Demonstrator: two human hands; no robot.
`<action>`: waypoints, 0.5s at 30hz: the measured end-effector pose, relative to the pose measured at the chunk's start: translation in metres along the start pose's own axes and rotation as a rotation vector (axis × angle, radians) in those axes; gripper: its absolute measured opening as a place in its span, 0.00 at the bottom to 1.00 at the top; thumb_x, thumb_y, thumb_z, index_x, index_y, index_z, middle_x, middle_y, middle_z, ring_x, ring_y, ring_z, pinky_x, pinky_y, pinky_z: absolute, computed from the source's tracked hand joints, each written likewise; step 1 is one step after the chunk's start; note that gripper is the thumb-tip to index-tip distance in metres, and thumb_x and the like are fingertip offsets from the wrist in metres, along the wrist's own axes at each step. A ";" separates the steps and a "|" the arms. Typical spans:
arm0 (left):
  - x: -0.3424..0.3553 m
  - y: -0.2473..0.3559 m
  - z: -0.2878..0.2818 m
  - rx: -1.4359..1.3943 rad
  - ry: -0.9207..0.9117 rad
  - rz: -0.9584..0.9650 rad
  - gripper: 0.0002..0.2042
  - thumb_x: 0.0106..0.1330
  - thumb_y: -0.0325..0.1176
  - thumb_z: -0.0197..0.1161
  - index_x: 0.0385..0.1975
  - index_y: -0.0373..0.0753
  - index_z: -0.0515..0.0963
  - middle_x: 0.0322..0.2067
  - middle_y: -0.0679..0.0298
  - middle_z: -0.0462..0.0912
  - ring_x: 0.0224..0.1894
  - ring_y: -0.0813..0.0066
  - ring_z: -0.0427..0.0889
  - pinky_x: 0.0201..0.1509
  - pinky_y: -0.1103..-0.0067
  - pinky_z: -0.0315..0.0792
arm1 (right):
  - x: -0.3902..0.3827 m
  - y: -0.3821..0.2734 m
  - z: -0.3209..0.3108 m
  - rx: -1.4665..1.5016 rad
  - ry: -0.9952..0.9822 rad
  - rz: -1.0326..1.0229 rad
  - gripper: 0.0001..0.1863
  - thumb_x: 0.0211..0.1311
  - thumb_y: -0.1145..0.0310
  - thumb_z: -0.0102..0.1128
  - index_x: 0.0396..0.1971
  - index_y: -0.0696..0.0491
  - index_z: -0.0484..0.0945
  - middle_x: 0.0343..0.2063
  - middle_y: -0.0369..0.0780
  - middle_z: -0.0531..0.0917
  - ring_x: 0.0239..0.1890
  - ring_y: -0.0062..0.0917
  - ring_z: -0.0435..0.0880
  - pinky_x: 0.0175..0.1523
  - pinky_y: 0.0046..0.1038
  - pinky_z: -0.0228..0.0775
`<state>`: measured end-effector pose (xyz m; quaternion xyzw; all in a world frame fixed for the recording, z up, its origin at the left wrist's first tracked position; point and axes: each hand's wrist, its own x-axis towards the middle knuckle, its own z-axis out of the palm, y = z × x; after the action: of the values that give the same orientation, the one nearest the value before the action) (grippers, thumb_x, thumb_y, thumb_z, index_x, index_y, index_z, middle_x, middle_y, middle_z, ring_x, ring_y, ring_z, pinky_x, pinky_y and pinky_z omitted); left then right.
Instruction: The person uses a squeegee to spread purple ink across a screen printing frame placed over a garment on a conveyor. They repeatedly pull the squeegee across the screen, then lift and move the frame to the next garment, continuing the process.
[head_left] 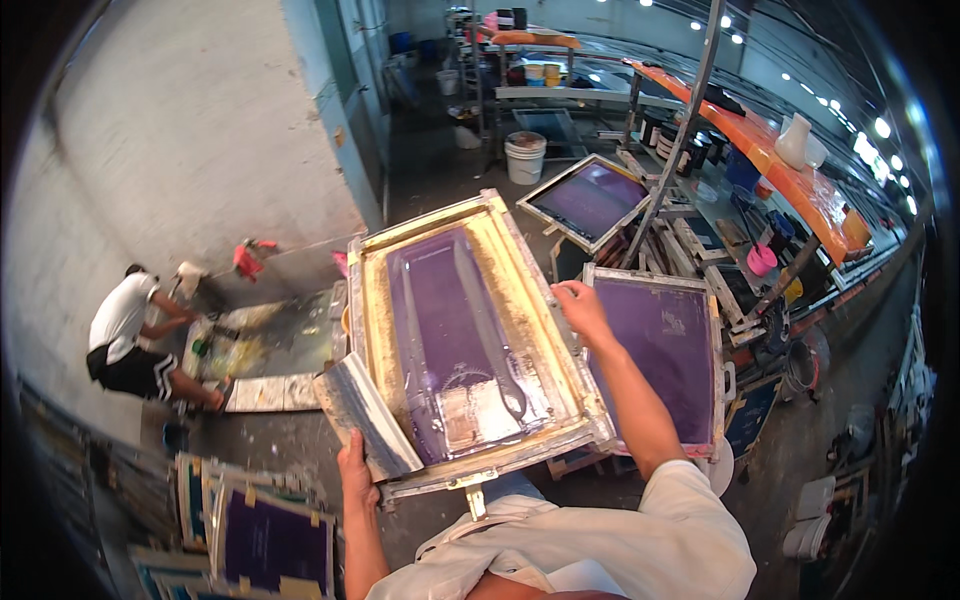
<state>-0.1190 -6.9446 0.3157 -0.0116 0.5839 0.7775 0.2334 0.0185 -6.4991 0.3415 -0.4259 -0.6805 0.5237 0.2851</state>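
Observation:
A screen printing frame [455,300] is held in front of my body, with purple mesh, yellowish tape along its inner sides and wet, shiny streaks. My right hand [583,310] is closed on its right side rail, the fingertips partly hidden. At the near left corner, my left hand [357,474] is closed around a flat, paint-smeared grey and white board [368,415], possibly a squeegee. This board lies against the frame's left rail; whether the left hand also bears the frame is hidden. A small metal clamp [476,499] hangs from the near rail.
Purple screens [660,350] rest close on my right, with another screen [588,200] beyond. A white bucket [525,158] stands ahead. To the left, a person [125,325] bends over a shallow wash basin [285,392]. More screens [270,540] lean at lower left. A metal post [680,130] rises at right.

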 end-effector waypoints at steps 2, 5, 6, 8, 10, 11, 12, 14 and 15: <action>0.081 0.001 0.032 0.008 -0.090 -0.034 0.27 0.70 0.51 0.64 0.56 0.31 0.75 0.49 0.59 0.83 0.48 0.70 0.82 0.54 0.71 0.75 | 0.060 -0.008 0.002 0.013 0.072 -0.009 0.20 0.63 0.54 0.65 0.42 0.57 0.85 0.39 0.46 0.87 0.44 0.30 0.84 0.50 0.32 0.72; 0.159 -0.017 0.066 -0.025 -0.198 -0.131 0.26 0.72 0.49 0.62 0.57 0.31 0.74 0.51 0.59 0.82 0.51 0.68 0.81 0.57 0.70 0.74 | 0.102 0.004 -0.009 -0.049 0.175 0.040 0.20 0.63 0.55 0.65 0.44 0.57 0.85 0.41 0.48 0.87 0.46 0.33 0.84 0.51 0.33 0.72; 0.193 -0.014 0.077 -0.014 -0.206 -0.133 0.27 0.72 0.49 0.62 0.58 0.31 0.73 0.52 0.59 0.82 0.52 0.68 0.81 0.58 0.70 0.74 | 0.125 -0.002 0.002 -0.062 0.180 0.041 0.21 0.63 0.55 0.65 0.44 0.57 0.85 0.42 0.48 0.87 0.47 0.35 0.84 0.52 0.34 0.72; 0.253 -0.009 0.122 -0.002 -0.219 -0.125 0.27 0.72 0.49 0.62 0.60 0.31 0.72 0.54 0.59 0.81 0.53 0.68 0.80 0.59 0.69 0.73 | 0.197 -0.003 0.011 -0.127 0.218 0.044 0.21 0.62 0.55 0.65 0.45 0.57 0.85 0.43 0.50 0.87 0.48 0.37 0.85 0.53 0.35 0.72; 0.296 -0.009 0.170 -0.005 -0.202 -0.112 0.27 0.73 0.48 0.61 0.61 0.32 0.71 0.55 0.59 0.80 0.55 0.68 0.79 0.60 0.68 0.73 | 0.270 -0.008 0.008 -0.136 0.219 0.053 0.22 0.62 0.53 0.65 0.44 0.56 0.85 0.43 0.52 0.87 0.49 0.40 0.85 0.53 0.36 0.72; 0.317 -0.014 0.174 -0.008 -0.202 -0.144 0.27 0.73 0.48 0.61 0.62 0.33 0.71 0.56 0.59 0.79 0.56 0.68 0.79 0.61 0.68 0.72 | 0.285 -0.015 0.011 -0.161 0.216 0.055 0.22 0.62 0.52 0.65 0.44 0.56 0.85 0.43 0.52 0.87 0.49 0.41 0.85 0.53 0.36 0.72; 0.345 -0.018 0.177 -0.011 -0.200 -0.175 0.27 0.73 0.48 0.61 0.62 0.33 0.70 0.56 0.60 0.79 0.56 0.68 0.79 0.61 0.68 0.72 | 0.300 -0.032 0.019 -0.185 0.210 0.057 0.22 0.61 0.52 0.65 0.44 0.56 0.85 0.43 0.52 0.87 0.49 0.41 0.85 0.53 0.36 0.72; 0.401 0.001 0.216 -0.067 -0.175 -0.195 0.28 0.72 0.49 0.61 0.63 0.35 0.70 0.56 0.60 0.79 0.56 0.68 0.79 0.62 0.68 0.72 | 0.366 -0.049 0.041 -0.203 0.203 0.036 0.23 0.61 0.51 0.64 0.43 0.57 0.85 0.42 0.51 0.87 0.49 0.41 0.85 0.53 0.36 0.72; 0.429 0.000 0.229 -0.069 -0.169 -0.194 0.28 0.72 0.49 0.61 0.63 0.35 0.70 0.56 0.60 0.79 0.56 0.68 0.79 0.62 0.68 0.72 | 0.404 -0.042 0.051 -0.216 0.237 -0.028 0.22 0.61 0.52 0.65 0.44 0.56 0.85 0.33 0.46 0.84 0.40 0.34 0.81 0.46 0.34 0.70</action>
<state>-0.4427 -6.5853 0.2638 -0.0106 0.5310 0.7691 0.3555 -0.2278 -6.1716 0.3429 -0.5034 -0.7003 0.3895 0.3231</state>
